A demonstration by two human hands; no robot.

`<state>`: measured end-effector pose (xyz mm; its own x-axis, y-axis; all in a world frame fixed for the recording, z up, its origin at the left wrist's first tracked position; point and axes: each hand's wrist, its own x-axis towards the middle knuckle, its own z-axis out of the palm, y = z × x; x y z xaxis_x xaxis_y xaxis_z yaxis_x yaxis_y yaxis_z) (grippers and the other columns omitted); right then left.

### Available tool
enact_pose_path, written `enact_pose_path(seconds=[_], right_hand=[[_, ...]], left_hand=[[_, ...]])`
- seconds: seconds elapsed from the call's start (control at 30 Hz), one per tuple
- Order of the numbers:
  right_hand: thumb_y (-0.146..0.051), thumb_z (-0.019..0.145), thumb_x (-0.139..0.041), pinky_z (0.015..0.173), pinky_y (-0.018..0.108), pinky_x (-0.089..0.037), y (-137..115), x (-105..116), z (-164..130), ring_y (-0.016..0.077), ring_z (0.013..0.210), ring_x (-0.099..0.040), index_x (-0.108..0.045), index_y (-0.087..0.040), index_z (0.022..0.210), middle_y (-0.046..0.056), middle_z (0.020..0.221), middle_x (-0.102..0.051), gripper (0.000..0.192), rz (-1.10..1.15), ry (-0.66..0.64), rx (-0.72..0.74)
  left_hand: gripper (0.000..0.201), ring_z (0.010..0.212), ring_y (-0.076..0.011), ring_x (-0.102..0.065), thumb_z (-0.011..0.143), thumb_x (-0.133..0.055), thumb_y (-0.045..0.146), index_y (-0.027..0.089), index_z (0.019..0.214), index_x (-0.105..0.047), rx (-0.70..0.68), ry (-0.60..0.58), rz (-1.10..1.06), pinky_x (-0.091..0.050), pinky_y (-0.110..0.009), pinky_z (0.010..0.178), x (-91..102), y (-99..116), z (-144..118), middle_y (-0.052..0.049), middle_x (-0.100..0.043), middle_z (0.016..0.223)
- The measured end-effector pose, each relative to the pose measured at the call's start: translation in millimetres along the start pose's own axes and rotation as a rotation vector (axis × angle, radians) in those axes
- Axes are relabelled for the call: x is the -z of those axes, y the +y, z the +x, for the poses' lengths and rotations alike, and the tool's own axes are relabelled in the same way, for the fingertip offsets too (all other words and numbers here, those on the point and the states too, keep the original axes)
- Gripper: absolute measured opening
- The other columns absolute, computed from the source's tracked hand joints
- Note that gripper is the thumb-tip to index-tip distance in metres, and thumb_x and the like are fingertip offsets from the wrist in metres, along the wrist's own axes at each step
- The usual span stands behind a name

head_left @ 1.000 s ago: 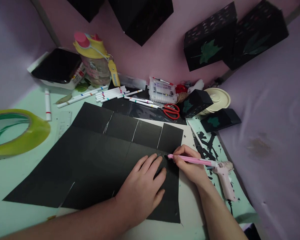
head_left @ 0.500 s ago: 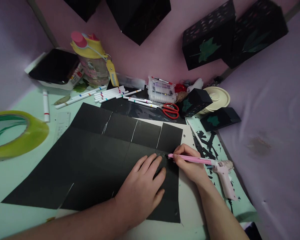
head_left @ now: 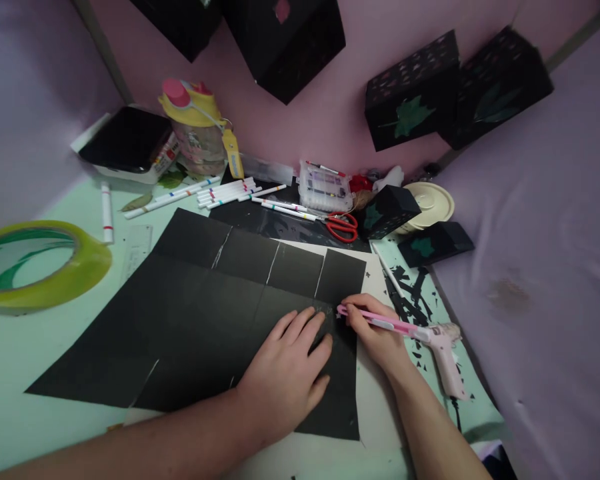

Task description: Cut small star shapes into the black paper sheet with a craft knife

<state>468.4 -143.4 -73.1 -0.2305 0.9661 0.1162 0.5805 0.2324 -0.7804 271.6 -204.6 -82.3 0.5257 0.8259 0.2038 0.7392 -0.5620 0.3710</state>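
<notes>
Right hand (head_left: 375, 330) grips the pink pen (head_left: 377, 321) lying left-right, tip pointing left on the black paper (head_left: 195, 313), barely moved since; left hand (head_left: 285, 373) flat.

A pink wall (head_left: 325, 113) rises at twelve o'clock, with black paper boxes (head_left: 410, 90) hanging on it. A lilac wall (head_left: 25, 100) stands at ten o'clock, lilac cloth (head_left: 545, 220) at three. The mint table (head_left: 10, 347) is dimly lit.

No writing can be read anywhere. The yellow tag (head_left: 233, 154) hanging from the clear bottle with the yellow lid (head_left: 195, 130) bears blue print, and the white box edge (head_left: 164, 152) beside that bottle bears red print, both too blurred to make out.
</notes>
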Motion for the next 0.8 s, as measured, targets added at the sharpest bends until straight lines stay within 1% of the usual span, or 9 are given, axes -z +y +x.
enact_pose_path(seconds=[0.17, 0.3, 0.57, 0.67, 0.8], right_hand=[[-0.029, 0.089, -0.056, 0.059, 0.025, -0.047, -10, -5, -6, 0.0152, 0.063, -0.062, -0.066, -0.019, 0.082, 0.001, 0.070, -0.067, 0.016, -0.031, 0.057, -0.030], [-0.031, 0.086, -0.060, 0.055, 0.023, -0.045, -18, -12, -12, 0.0143, 0.059, -0.059, -0.061, -0.020, 0.079, 0.000, 0.068, -0.065, 0.013, -0.090, 0.100, -0.055], [-0.026, 0.088, -0.055, 0.055, 0.023, -0.043, -21, -34, -21, 0.0131, 0.054, -0.055, -0.056, -0.022, 0.075, -0.002, 0.064, -0.060, 0.013, -0.255, 0.228, 0.012], [-0.024, 0.087, -0.055, 0.056, 0.024, -0.043, -20, -34, -20, 0.0133, 0.056, -0.056, -0.057, -0.022, 0.077, -0.001, 0.066, -0.061, 0.010, -0.229, 0.231, 0.006], [-0.024, 0.087, -0.054, 0.056, 0.023, -0.045, -18, -30, -20, 0.0136, 0.058, -0.057, -0.057, -0.021, 0.077, -0.001, 0.067, -0.061, 0.011, -0.140, 0.238, -0.022]], left_hand=[[0.043, 0.134, -0.0280, -0.037, 0.087, -0.056, 0.043, 0.021, 0.124, -0.055, -0.002, 0.006, -0.006, -0.026, -0.045, 0.113, -0.6, 0, -1, -0.011, -0.048, 0.141], [0.043, 0.134, -0.0281, -0.037, 0.087, -0.056, 0.042, 0.020, 0.124, -0.055, -0.003, 0.009, -0.013, -0.026, -0.045, 0.112, 0.8, 0, -1, -0.011, -0.048, 0.140], [0.041, 0.132, -0.0276, -0.039, 0.086, -0.057, 0.039, 0.019, 0.121, -0.055, 0.002, 0.017, -0.010, -0.026, -0.045, 0.112, 5.3, 2, 0, -0.011, -0.050, 0.138], [0.043, 0.132, -0.0276, -0.039, 0.086, -0.057, 0.040, 0.019, 0.124, -0.054, -0.001, 0.020, -0.013, -0.026, -0.044, 0.112, 4.2, 1, -1, -0.011, -0.050, 0.138], [0.043, 0.132, -0.0281, -0.039, 0.086, -0.057, 0.041, 0.019, 0.123, -0.055, 0.003, 0.027, -0.015, -0.027, -0.045, 0.112, 2.7, 1, -1, -0.011, -0.050, 0.138]])
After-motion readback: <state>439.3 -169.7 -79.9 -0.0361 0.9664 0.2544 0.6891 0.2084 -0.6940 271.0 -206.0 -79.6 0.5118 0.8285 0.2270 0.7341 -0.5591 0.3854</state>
